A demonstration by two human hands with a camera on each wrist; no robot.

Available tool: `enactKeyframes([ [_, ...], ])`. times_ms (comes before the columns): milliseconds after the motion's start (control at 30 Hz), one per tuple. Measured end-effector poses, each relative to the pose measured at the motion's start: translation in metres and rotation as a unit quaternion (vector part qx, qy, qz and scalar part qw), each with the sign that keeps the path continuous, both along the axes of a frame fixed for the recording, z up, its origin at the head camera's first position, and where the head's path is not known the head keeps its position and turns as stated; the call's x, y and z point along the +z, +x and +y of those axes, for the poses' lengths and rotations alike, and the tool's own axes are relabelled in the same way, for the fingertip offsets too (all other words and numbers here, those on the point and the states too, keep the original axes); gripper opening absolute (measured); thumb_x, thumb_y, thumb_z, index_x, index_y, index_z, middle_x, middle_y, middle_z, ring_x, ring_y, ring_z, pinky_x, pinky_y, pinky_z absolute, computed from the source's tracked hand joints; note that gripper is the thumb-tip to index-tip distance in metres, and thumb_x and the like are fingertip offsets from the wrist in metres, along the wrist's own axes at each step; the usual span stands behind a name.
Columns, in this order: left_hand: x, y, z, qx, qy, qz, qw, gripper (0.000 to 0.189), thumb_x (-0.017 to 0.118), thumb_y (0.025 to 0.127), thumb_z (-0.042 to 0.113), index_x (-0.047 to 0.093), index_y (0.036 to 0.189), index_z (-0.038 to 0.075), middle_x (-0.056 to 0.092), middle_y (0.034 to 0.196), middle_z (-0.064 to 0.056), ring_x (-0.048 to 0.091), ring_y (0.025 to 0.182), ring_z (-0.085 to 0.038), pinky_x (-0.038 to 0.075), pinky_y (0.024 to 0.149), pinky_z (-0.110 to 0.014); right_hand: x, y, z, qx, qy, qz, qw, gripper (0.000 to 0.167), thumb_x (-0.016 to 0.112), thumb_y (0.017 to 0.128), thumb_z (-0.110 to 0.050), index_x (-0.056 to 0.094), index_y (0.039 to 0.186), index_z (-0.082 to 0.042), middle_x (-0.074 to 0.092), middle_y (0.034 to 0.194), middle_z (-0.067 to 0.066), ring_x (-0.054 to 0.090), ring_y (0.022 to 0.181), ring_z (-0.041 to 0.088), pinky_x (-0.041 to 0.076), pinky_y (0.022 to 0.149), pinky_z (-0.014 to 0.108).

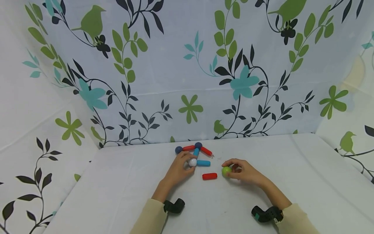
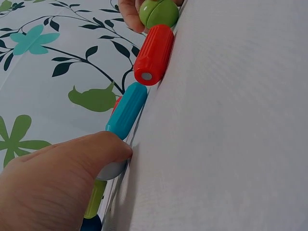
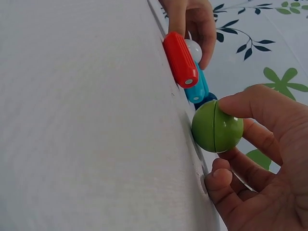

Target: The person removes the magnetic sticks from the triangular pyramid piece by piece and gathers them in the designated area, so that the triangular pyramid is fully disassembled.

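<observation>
My left hand (image 1: 178,169) grips a white ball (image 1: 193,162) between thumb and fingers. A blue rod (image 1: 204,163) points right from that ball, and another blue rod (image 1: 196,152) runs up from it to a dark blue ball (image 1: 198,145). My right hand (image 1: 245,173) pinches a green ball (image 1: 226,171), which has a seam round its middle in the right wrist view. Between the hands lies a loose red rod (image 1: 209,176), apart from both balls in the head view. The left wrist view shows a yellow-green rod (image 2: 96,199) beyond the white ball, mostly covered by the hand.
Two red rods, one on the left (image 1: 188,148) and one on the right (image 1: 206,151), extend from the far dark blue ball. Another dark blue ball (image 1: 179,149) ends the left one. A patterned cloth (image 1: 163,74) rises behind the white table (image 1: 117,195).
</observation>
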State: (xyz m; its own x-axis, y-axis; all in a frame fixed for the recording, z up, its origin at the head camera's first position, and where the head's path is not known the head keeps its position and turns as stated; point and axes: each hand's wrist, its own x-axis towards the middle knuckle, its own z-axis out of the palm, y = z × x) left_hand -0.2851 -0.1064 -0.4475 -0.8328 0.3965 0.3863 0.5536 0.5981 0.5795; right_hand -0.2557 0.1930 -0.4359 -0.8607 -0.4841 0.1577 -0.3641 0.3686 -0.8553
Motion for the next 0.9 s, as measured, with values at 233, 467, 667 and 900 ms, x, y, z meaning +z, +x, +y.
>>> enactKeyframes([
  [233,-0.0006,0.0004,-0.0013,0.006,-0.005,-0.002,1.0000,0.037,0.075,0.083,0.006,0.066,0.119,0.012,0.055,0.125,-0.008,0.051,0.117,-0.025,0.045,0.103,-0.044,-0.0007,-0.0006,-0.0005,0.011,-0.004,0.001,0.9999,0.033,0.069,0.088,-0.008,0.062,0.119,0.002,0.060,0.109,0.015,0.050,0.088,0.020,0.045,0.069,0.021],
  [467,-0.0003,0.0008,-0.0028,0.007,-0.003,-0.003,1.0000,0.037,0.075,0.084,0.007,0.066,0.119,0.012,0.055,0.124,-0.008,0.051,0.117,-0.025,0.045,0.102,-0.045,-0.0013,-0.0013,-0.0021,0.016,-0.007,0.013,0.9998,0.036,0.069,0.089,-0.010,0.061,0.121,0.003,0.062,0.112,0.016,0.050,0.089,0.020,0.045,0.071,0.021],
  [667,0.0016,0.0008,-0.0022,0.005,-0.007,0.009,0.9999,0.037,0.076,0.083,0.009,0.068,0.119,0.012,0.058,0.122,-0.008,0.053,0.115,-0.026,0.046,0.101,-0.046,-0.0001,-0.0019,-0.0047,-0.003,-0.007,0.028,0.9996,0.034,0.068,0.090,-0.013,0.061,0.121,0.001,0.062,0.115,0.017,0.051,0.094,0.023,0.048,0.079,0.024],
  [900,0.0008,-0.0011,0.0003,0.005,-0.026,0.021,0.9994,0.038,0.078,0.083,0.013,0.069,0.120,0.014,0.060,0.121,-0.007,0.054,0.115,-0.025,0.046,0.100,-0.045,-0.0004,-0.0027,-0.0076,-0.010,-0.020,0.039,0.9990,0.032,0.068,0.091,-0.012,0.062,0.121,0.000,0.062,0.117,0.019,0.052,0.096,0.024,0.050,0.080,0.024],
])
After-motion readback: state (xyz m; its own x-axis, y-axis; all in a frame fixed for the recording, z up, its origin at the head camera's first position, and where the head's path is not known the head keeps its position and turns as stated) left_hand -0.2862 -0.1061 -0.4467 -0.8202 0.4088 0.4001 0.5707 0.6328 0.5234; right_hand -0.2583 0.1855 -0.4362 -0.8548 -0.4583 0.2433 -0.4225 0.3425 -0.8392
